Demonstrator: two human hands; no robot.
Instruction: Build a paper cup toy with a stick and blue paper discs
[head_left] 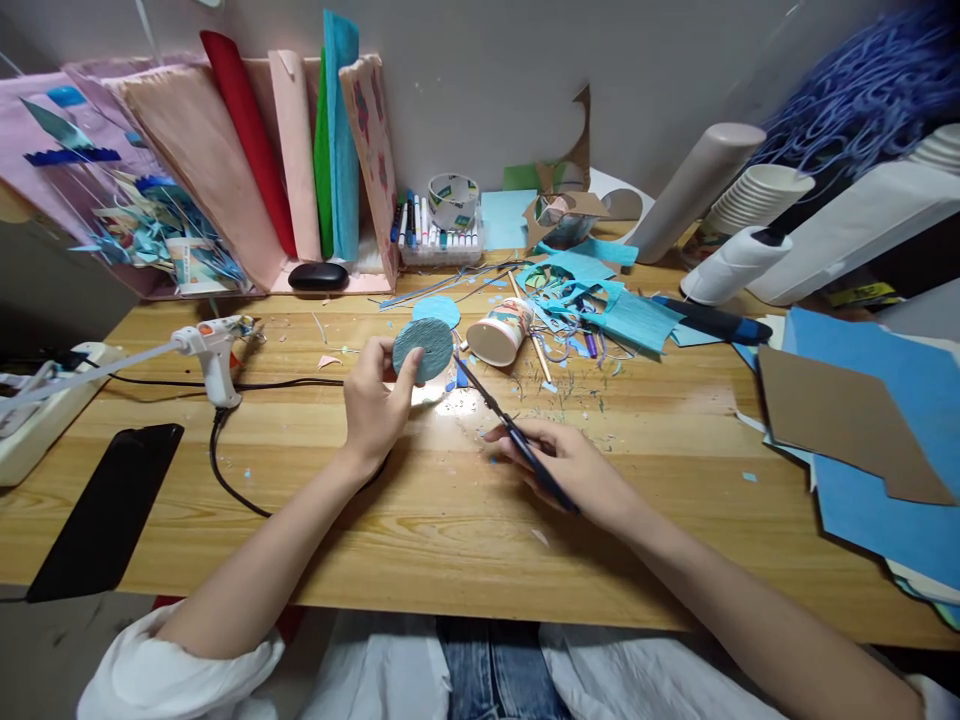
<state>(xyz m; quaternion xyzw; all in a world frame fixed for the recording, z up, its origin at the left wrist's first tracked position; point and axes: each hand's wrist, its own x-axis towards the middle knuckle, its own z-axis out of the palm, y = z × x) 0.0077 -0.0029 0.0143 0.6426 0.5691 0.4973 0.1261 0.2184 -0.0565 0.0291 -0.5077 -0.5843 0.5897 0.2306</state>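
My left hand [375,400] pinches a round blue disc [424,348] of ribbed paper, held upright above the wooden table [450,560]. My right hand [570,465] grips the handles of dark-handled scissors [504,424]. Their blades point up and left, with the tip just right of the disc's lower edge. A second blue paper circle [437,310] lies flat just behind the disc. Small paper crumbs are scattered on the table between my hands.
A tipped paper cup [501,332] lies right of the disc beside blue paper scraps [600,295]. A white glue gun [212,350] with its cord stands at left, a black phone [105,510] nearer. Blue and brown sheets [862,430] cover the right side. Paper rolls, markers and tape line the back.
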